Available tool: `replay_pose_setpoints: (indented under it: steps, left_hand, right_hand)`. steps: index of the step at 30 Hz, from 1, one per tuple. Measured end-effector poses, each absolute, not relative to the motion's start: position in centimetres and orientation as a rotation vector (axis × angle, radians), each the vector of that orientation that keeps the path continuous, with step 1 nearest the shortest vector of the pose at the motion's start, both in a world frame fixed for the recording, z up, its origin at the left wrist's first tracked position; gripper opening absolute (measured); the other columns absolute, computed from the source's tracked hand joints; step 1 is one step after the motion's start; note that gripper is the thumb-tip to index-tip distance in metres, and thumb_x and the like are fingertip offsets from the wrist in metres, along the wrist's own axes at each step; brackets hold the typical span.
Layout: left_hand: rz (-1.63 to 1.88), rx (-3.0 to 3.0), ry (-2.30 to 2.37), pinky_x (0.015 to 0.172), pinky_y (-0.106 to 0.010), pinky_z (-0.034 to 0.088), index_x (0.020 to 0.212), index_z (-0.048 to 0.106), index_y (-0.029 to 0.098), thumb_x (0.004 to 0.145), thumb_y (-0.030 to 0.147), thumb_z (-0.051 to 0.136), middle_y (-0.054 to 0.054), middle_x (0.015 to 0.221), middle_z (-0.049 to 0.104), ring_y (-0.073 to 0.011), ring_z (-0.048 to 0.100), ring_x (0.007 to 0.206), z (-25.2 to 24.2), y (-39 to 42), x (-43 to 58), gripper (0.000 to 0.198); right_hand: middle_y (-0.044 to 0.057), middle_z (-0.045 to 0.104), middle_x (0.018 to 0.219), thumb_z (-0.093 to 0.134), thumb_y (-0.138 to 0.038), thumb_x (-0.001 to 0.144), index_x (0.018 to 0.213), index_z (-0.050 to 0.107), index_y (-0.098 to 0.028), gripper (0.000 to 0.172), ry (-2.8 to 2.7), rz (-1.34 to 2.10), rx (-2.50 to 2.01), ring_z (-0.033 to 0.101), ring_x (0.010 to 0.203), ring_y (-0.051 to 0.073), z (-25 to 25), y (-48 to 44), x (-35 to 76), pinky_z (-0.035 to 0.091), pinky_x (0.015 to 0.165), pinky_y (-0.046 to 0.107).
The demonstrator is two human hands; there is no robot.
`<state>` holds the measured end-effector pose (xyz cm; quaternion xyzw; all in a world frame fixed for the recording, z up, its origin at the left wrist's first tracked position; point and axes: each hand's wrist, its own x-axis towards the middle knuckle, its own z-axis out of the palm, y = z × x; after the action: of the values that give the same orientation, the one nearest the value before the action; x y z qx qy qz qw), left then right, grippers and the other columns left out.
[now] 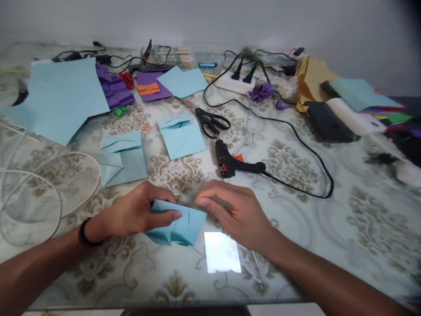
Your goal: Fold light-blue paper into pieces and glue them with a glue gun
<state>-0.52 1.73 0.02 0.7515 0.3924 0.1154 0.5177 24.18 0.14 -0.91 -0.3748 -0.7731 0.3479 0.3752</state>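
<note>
A small folded light-blue paper piece (184, 226) lies on the patterned table (329, 228) close to me. My left hand (138, 213) pinches its left side, thumb on top and fingers curled over the back edge. My right hand (233, 213) rests at the paper's upper right corner with its fingers bent and pressed together on that edge. Two more folded blue pieces (122, 158) (181, 135) lie just beyond my hands.
A black glue gun (235, 163) with its cord and black scissors (210, 123) lie behind my right hand. A large blue sheet (62, 98), purple paper (118, 90), a power strip (234, 82) and stacked paper (362, 94) fill the back. White tubing (49, 193) loops at left.
</note>
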Motion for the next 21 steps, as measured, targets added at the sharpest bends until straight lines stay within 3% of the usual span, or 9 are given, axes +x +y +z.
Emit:
replay_pose_setpoints:
  steps: [6, 17, 21]
  left_hand:
    - [0.31, 1.817, 0.928, 0.056, -0.019, 0.036, 0.08, 0.069, 0.016, 0.095, 0.033, 0.066, 0.005, 0.064, 0.054, -0.0081, 0.045, 0.059, -0.04, 1.75, -0.43, 0.024]
    - [0.376, 1.675, 0.847, 0.059, -0.022, 0.039, 0.084, 0.071, 0.014, 0.1, 0.037, 0.061, 0.003, 0.067, 0.056, -0.0102, 0.046, 0.063, -0.23, 1.91, -0.83, 0.029]
    - [0.388, 1.61, 0.791, 0.059, -0.021, 0.04, 0.087, 0.072, 0.014, 0.101, 0.034, 0.06, 0.001, 0.071, 0.06, -0.0105, 0.048, 0.064, -0.36, 2.0, -1.03, 0.028]
  right_hand:
    - [0.005, 0.074, 0.086, 0.071, -0.014, 0.095, 0.096, 0.074, -0.014, 0.004, -2.007, 0.902, -0.883, 0.069, 0.078, 0.013, -1.18, -0.13, 23.63, 0.054, 0.071, 0.024]
    - [0.009, 0.078, 0.091, 0.068, -0.005, 0.093, 0.097, 0.077, -0.012, 0.013, -2.026, 0.802, -0.727, 0.073, 0.083, 0.014, -1.3, 0.05, 23.97, 0.059, 0.075, 0.024]
    - [0.007, 0.077, 0.09, 0.071, -0.007, 0.091, 0.095, 0.075, -0.013, 0.008, -1.996, 0.85, -0.749, 0.073, 0.082, 0.014, -1.14, 0.01, 24.04, 0.059, 0.076, 0.024]
